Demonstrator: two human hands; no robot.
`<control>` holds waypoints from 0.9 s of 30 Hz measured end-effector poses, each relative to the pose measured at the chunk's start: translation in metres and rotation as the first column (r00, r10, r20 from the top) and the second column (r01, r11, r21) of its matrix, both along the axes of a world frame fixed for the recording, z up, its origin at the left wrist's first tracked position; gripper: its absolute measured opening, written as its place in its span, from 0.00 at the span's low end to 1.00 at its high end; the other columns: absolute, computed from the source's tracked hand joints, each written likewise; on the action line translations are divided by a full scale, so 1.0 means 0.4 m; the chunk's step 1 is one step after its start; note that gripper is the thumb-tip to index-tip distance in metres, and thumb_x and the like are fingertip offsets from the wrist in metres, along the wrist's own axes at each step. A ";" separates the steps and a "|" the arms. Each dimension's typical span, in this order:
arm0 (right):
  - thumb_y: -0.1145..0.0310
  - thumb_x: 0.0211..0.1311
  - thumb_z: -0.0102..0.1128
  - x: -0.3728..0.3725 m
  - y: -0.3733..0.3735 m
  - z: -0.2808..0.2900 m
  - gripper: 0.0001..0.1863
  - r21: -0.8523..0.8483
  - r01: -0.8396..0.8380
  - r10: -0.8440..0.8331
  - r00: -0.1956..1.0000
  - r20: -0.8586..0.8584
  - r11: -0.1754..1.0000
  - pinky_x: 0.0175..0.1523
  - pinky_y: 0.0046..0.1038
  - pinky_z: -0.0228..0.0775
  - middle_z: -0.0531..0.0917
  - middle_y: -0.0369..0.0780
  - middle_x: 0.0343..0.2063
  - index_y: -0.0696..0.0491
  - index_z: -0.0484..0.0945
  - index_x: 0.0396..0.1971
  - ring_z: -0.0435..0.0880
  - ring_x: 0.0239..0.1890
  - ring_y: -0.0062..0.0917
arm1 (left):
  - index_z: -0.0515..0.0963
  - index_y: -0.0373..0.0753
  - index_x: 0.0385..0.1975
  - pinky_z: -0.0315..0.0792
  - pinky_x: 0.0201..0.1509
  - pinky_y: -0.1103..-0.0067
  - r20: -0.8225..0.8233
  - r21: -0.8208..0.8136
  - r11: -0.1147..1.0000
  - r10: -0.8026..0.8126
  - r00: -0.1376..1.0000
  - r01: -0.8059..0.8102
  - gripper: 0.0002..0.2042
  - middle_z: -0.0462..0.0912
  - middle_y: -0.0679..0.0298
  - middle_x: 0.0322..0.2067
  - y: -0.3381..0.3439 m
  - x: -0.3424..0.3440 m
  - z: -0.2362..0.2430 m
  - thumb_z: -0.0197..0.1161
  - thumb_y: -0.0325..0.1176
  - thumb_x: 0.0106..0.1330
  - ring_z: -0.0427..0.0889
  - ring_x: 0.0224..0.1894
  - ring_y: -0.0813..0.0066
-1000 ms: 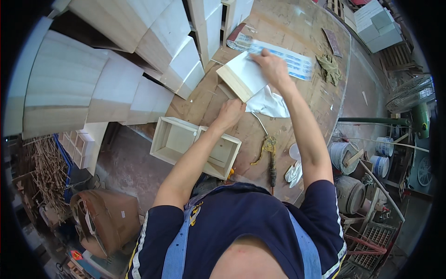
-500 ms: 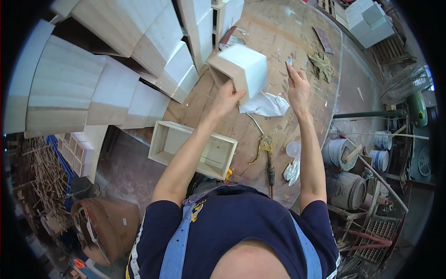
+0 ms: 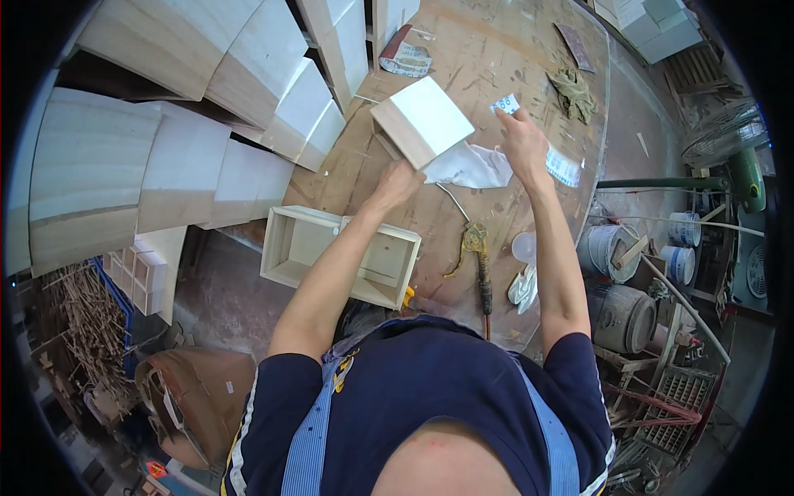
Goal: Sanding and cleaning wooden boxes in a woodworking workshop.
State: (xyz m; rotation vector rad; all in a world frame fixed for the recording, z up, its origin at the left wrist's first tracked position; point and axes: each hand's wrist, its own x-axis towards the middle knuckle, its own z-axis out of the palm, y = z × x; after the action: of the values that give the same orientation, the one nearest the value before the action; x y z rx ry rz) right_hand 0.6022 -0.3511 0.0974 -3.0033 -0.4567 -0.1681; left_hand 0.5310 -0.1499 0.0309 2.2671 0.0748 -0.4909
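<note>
My left hand [image 3: 397, 183] is closed on the lower edge of a small wooden box [image 3: 423, 122], its white face turned upward and the box tilted above the worktable. In my right hand [image 3: 524, 142] a small piece of sandpaper [image 3: 504, 104] is pinched, its white, blue-printed back showing. It is apart from the box, to its right. Another white strip with blue print [image 3: 564, 168] lies beside my right wrist. A crumpled white cloth [image 3: 475, 167] rests on the table below the box. Nearer to me, an open wooden tray-like box [image 3: 385, 263] lies under my left forearm.
Stacked pale wooden boxes [image 3: 178, 169] crowd the left. On the worktable [image 3: 484, 50] lie a hooked-nozzle tool with a hose [image 3: 475, 240], a plastic cup [image 3: 524, 246], a glove [image 3: 571, 97] and a sandpaper sheet [image 3: 405, 56]. Buckets [image 3: 608, 252] and a fan [image 3: 719, 132] stand right.
My left hand has turned the box so its white face points up. My right hand has moved slightly left and down, turning the sandpaper's printed back into view. The printed strip beside the wrist now shows.
</note>
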 end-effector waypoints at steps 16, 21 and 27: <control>0.82 0.43 0.48 -0.141 0.084 0.058 0.25 0.292 -0.251 0.203 0.962 0.184 0.923 0.32 0.27 0.70 0.74 0.36 0.29 0.44 0.74 0.43 0.77 0.30 0.29 | 0.61 0.34 0.51 0.72 0.40 0.77 -0.312 -0.756 0.576 0.103 0.945 -0.312 0.22 0.73 0.60 0.41 0.085 0.040 0.133 0.55 0.29 0.56 0.75 0.42 0.73; 0.80 0.42 0.49 -0.129 0.134 0.043 0.24 0.151 -0.270 0.242 0.954 0.178 0.951 0.30 0.27 0.69 0.72 0.35 0.27 0.43 0.73 0.44 0.76 0.29 0.26 | 0.51 0.34 0.56 0.64 0.52 0.78 -0.176 -0.749 0.638 0.070 0.982 -0.180 0.32 0.68 0.58 0.47 0.085 0.005 0.091 0.59 0.30 0.53 0.69 0.49 0.72; 0.74 0.45 0.48 -0.095 0.176 0.002 0.20 0.016 -0.446 0.442 0.891 0.104 0.895 0.29 0.26 0.69 0.69 0.36 0.26 0.49 0.71 0.43 0.74 0.28 0.26 | 0.53 0.34 0.56 0.60 0.55 0.77 -0.101 -0.673 0.733 0.037 0.994 -0.096 0.30 0.66 0.59 0.49 0.085 -0.017 0.062 0.59 0.30 0.53 0.65 0.51 0.73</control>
State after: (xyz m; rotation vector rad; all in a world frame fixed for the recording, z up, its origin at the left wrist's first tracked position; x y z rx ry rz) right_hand 0.5643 -0.2807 0.0980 -2.7653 -1.1180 -0.2803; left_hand 0.5243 -0.1161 0.0555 1.5116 0.0118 -0.4744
